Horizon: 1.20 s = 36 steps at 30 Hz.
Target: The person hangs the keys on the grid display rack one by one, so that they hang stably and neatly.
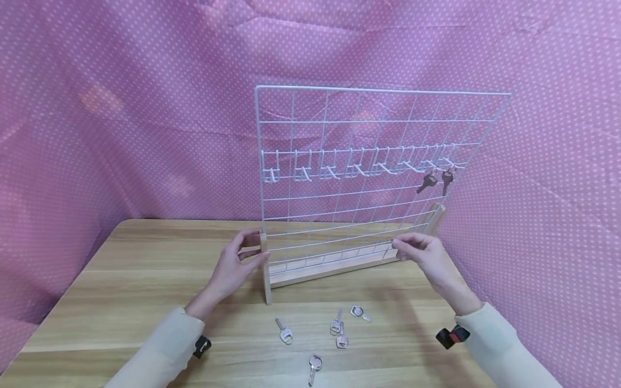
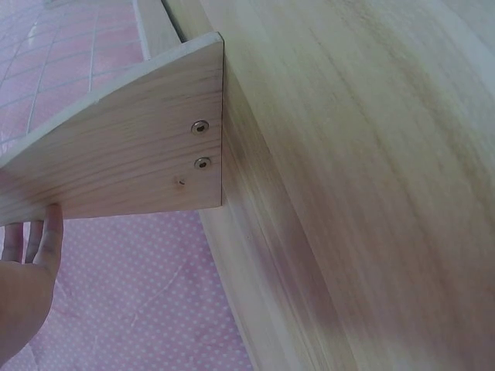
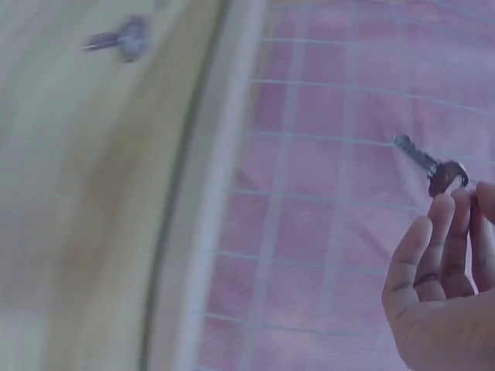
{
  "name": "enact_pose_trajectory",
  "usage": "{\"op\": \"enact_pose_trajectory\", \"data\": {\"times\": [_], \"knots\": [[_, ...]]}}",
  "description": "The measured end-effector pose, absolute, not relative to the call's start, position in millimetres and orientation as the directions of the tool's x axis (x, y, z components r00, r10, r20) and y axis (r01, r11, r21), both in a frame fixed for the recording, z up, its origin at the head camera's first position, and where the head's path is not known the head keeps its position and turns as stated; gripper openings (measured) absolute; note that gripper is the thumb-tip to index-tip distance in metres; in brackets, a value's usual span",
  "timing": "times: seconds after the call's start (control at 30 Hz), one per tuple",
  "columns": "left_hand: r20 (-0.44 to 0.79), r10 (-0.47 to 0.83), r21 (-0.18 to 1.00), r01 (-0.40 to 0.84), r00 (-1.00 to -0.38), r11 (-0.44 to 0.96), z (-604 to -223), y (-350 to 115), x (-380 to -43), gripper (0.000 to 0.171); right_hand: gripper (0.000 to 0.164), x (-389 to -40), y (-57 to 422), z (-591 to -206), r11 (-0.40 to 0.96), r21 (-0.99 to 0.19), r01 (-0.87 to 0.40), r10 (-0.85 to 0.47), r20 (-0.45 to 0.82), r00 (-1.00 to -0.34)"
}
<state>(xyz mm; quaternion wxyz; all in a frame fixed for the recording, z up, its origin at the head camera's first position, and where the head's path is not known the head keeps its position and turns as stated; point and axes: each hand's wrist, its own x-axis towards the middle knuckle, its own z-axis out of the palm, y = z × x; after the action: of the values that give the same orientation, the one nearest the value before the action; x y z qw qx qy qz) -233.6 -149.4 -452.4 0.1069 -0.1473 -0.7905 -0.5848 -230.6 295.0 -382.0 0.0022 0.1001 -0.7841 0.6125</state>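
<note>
My left hand [image 1: 234,268] grips the left wooden side panel [image 1: 266,272] of a white wire grid rack [image 1: 335,200], thumb on the near side and fingers on the far side. In the left wrist view, fingertips [image 2: 51,232] lie at the edge of that panel [image 2: 131,147]. My right hand [image 1: 429,260] pinches a metal key [image 3: 421,160] by its head, its blade pointing away from the fingertips. This key is in front of the lower right part of the grid. Two dark keys hang from the rightmost hooks, one key [image 1: 427,182] beside the other key [image 1: 447,181].
A row of white hooks [image 1: 357,170] runs across the grid. On the wooden table [image 1: 160,269] in front of the rack lie several loose keys, among them one key [image 1: 285,334] at left and one key [image 1: 315,364] nearest me. Pink dotted cloth [image 1: 145,108] surrounds the table.
</note>
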Motion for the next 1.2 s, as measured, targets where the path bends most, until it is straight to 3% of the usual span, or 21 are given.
{"op": "enact_pose_trajectory", "data": {"times": [0.23, 0.6, 0.97, 1.2], "knots": [[0.358, 0.109, 0.887, 0.374, -0.927, 0.272, -451, -148, -234, 0.057, 0.017, -224, 292, -334, 0.012, -0.979, -0.204, -0.070, 0.203, -0.977], [0.322, 0.097, 0.889, 0.336, -0.942, 0.312, -449, -148, -229, 0.060, 0.008, -225, 288, -285, -0.199, -0.935, -0.292, -0.015, 0.301, -0.953], [0.333, 0.097, 0.892, 0.347, -0.938, 0.291, -451, -147, -231, 0.060, 0.005, -234, 285, -257, -0.344, -0.880, -0.327, 0.043, 0.333, -0.942], [0.331, 0.094, 0.896, 0.344, -0.939, 0.281, -451, -148, -231, 0.060, 0.002, -245, 281, -258, -0.316, -0.891, -0.325, 0.103, 0.308, -0.946]]}}
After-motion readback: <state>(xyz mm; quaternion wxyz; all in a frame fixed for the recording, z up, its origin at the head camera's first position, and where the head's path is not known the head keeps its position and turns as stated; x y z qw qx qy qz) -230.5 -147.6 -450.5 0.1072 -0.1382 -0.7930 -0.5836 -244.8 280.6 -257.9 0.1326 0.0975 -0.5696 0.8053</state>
